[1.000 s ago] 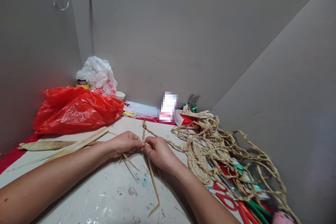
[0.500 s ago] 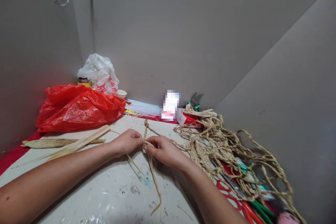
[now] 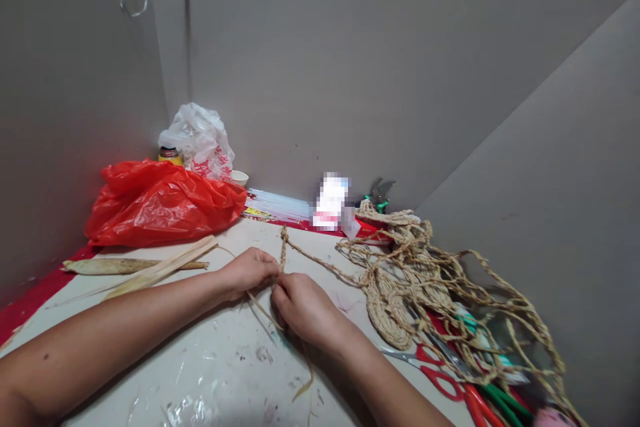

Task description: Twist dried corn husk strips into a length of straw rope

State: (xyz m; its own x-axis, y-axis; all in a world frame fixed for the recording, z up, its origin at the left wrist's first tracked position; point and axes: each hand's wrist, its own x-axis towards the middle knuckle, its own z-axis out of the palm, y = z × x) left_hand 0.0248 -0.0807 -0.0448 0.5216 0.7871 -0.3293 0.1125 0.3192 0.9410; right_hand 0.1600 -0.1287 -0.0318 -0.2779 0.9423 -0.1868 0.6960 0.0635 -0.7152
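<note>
A tan braided cord [image 3: 284,250] of dried plant fibre runs up from my fingers, bends at the top and trails right toward a coil. My left hand [image 3: 253,271] is closed, pinching the cord's working end. Just right of it, my right hand [image 3: 305,307] is closed around the loose fibre strands, its fingertips mostly hidden behind the hand. One strand end [image 3: 304,387] hangs below my right hand, and another strand [image 3: 265,312] crosses under my left. Dried husk leaves [image 3: 165,267] lie on the table beyond my left forearm.
A tangled heap of braided cord [image 3: 420,280] covers the right side, with red-handled scissors [image 3: 440,373] in front. Pruning shears [image 3: 379,195] and a blurred bright screen [image 3: 331,201] stand at the back. A red plastic bag [image 3: 165,203] and white bag [image 3: 200,137] sit back left.
My right hand has turned over, its back now facing up, and closed more on the strands. The view has shifted slightly left, and more of the scissors shows.
</note>
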